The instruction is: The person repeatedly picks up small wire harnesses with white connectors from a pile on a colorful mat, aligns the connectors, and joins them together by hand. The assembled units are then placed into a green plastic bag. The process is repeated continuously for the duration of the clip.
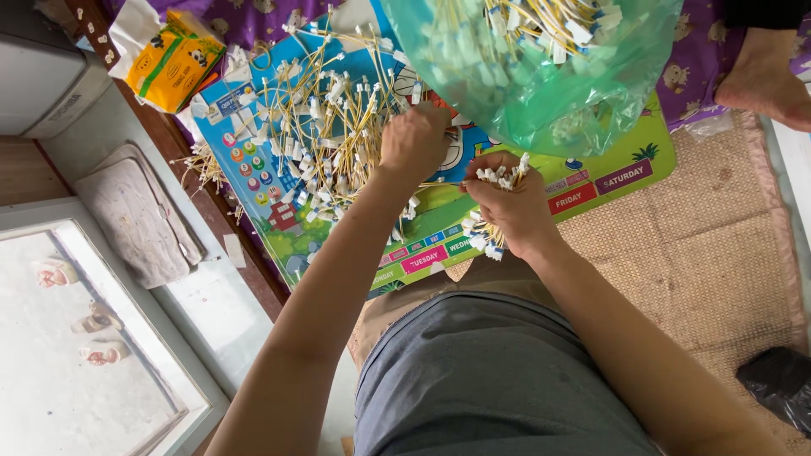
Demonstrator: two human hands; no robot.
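A heap of short yellow wires with white plug ends [325, 127] lies on a colourful printed play mat [617, 165]. My left hand [412, 143] rests knuckles-up on the right side of the heap, fingers curled into the wires. My right hand [511, 207] grips a bundle of the same wires [498, 176], their white ends sticking out above and below the fist. A single wire runs between the two hands. A green see-through plastic bag [541, 84] full of more wires sits just beyond my right hand.
A yellow tissue pack [173, 59] lies at the mat's far left corner. A woven straw mat [710, 245] covers the floor on the right, with another person's bare foot [764, 80] at top right. A black bag [781, 384] sits at lower right; a grey cloth [135, 215] lies left.
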